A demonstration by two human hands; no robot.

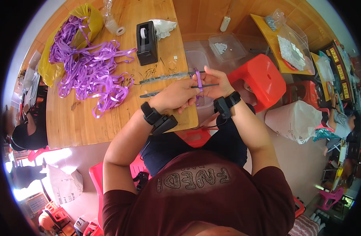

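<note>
My left hand and my right hand meet over the table's front right corner. Together they hold two long thin sticks in clear wrap that reach out to the left over the wooden table. A short purple ribbon strip is looped around the sticks between my fingers. Both wrists carry black strapped devices. A heap of purple ribbon strips lies on the table to the left, spilling from a yellow bag.
A black tape dispenser stands behind the sticks, with a tape roll and crumpled white paper near it. Clear plastic boxes and red stools sit on the right. Another person sits at the far right.
</note>
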